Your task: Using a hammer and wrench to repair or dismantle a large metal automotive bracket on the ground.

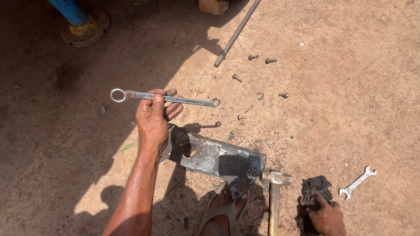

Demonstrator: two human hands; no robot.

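Observation:
My left hand (154, 114) grips a long silver ring spanner (188, 101) near its middle and holds it level above the dirt ground. Just below it lies a greasy grey metal plate (214, 158) with a hole, and my foot in a sandal (223, 205) rests at the plate's near corner. My right hand (326, 217), at the bottom right, presses its fingers on a dark oily rag (314, 189) on the ground.
A hammer (274, 192) lies between the plate and the rag. An open-ended spanner (358, 182) lies to the right. Several loose bolts (270, 60) are scattered beyond, near a long steel rod (236, 33). A blue post on a round base (84, 27) stands top left.

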